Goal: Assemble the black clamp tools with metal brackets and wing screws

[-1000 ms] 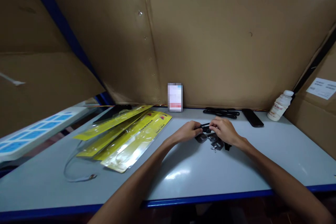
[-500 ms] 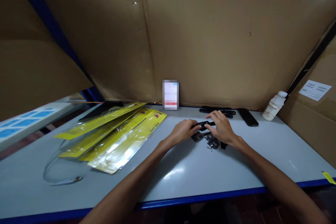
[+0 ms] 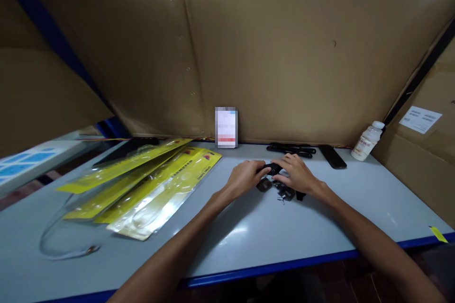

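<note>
Packages [image 3: 159, 178] lay fanned at nine o'clock, seemingly set aside from the handwork. The left hand [image 3: 245, 175] pinched the left end of a black part [image 3: 273, 169] at the clock's centre, over loose pieces [image 3: 263, 184] at five o'clock, probably gathered for reach. The right hand [image 3: 296, 173] held the part's other end, thumb below and fingers above, likely for steadiness; black bars [image 3: 291, 149] lay between one and two o'clock

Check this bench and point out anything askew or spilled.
Mildly untidy: the yellow packages lie fanned unevenly over one another, and a loose grey cord curls beside them on the tabletop. The white bottle appears tilted, though lens distortion may explain that. No spill shows.
</note>
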`<state>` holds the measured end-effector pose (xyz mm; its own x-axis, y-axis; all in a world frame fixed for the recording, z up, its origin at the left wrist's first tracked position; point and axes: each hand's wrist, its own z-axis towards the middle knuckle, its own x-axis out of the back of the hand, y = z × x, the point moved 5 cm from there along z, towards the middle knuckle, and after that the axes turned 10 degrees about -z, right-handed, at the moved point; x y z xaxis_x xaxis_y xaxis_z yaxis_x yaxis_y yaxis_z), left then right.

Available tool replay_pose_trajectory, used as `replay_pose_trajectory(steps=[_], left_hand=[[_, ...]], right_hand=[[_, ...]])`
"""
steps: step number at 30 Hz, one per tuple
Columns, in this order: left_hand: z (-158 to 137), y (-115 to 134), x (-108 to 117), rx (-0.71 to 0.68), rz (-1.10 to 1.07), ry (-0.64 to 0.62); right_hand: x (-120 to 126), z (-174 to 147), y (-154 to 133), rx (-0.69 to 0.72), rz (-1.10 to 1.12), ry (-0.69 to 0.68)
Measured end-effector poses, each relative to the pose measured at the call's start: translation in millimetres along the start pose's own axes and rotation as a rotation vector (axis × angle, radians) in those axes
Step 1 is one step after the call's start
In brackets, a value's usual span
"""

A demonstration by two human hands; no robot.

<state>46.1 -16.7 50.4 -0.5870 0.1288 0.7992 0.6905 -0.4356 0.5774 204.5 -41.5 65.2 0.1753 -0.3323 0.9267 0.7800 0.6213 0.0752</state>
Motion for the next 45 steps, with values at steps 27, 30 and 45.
replay_pose_trajectory(steps=[27,30,45], left_hand=[[5,-36,22,0.202,-0.067,0.105],[10,-43,18,0.175,-0.226,0.063],[8,-49,24,0.161,-0.236,-0.061]], right_hand=[[-16,-9,22,-0.150,0.323,-0.394],[-25,-10,28,-0.226,0.358,-0.452],[-9,-7,38,-0.327,0.578,-0.358]])
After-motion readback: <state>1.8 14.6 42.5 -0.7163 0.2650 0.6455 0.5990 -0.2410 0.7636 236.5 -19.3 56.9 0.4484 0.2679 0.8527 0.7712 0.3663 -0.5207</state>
